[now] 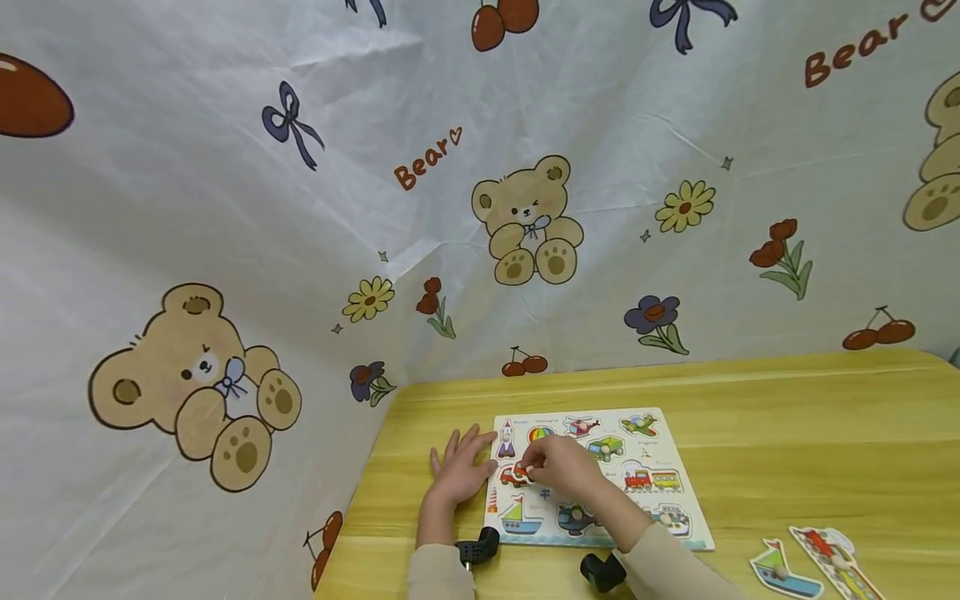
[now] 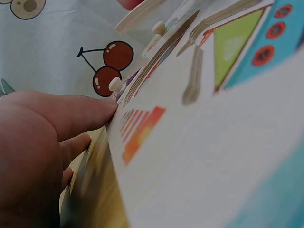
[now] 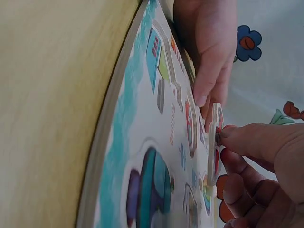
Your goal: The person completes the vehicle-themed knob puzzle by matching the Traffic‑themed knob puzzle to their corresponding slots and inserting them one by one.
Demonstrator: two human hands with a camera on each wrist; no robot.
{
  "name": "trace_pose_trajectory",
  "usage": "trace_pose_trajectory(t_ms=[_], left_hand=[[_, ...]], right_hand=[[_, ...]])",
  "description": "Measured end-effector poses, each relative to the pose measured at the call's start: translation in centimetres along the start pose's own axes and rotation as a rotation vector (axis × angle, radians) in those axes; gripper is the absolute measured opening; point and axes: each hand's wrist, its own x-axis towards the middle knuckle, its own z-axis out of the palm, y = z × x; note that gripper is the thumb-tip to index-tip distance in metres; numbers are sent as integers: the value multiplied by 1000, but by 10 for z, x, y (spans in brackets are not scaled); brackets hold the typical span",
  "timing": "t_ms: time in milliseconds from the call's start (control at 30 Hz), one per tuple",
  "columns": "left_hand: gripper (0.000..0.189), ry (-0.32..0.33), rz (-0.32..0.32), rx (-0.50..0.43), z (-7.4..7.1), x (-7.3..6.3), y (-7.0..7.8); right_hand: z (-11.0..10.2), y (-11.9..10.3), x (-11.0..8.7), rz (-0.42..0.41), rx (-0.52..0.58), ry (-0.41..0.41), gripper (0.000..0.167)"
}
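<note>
A white wooden peg puzzle board [image 1: 667, 447] with vehicle pictures lies on the table. My right hand [image 1: 566, 468] is over its left part, thumb and fingertips pinching the knob of a small red vehicle puzzle piece [image 3: 213, 147]. That piece is tilted on edge close over a red vehicle outline [image 1: 508, 477] at the board's left side. My left hand [image 1: 457, 473] lies at the board's left edge with fingers spread, its thumb against the edge. A rocket piece [image 1: 507, 442] sits near its fingertips, its knob visible in the left wrist view.
A sailboat piece [image 1: 786, 573] and a long train piece [image 1: 836, 560] lie on the wooden table [image 1: 825, 433] at the front right. Cloth printed with bears [image 1: 528, 221] hangs behind and to the left. A black device [image 1: 480, 547] is worn at each wrist.
</note>
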Motion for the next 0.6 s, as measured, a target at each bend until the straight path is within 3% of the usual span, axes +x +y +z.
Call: trace_pose_trajectory(t_ms=[600], left_hand=[[47,0,4,-7,-2,-4,4]], right_hand=[[21,-7,15,45,-62,-36,7]])
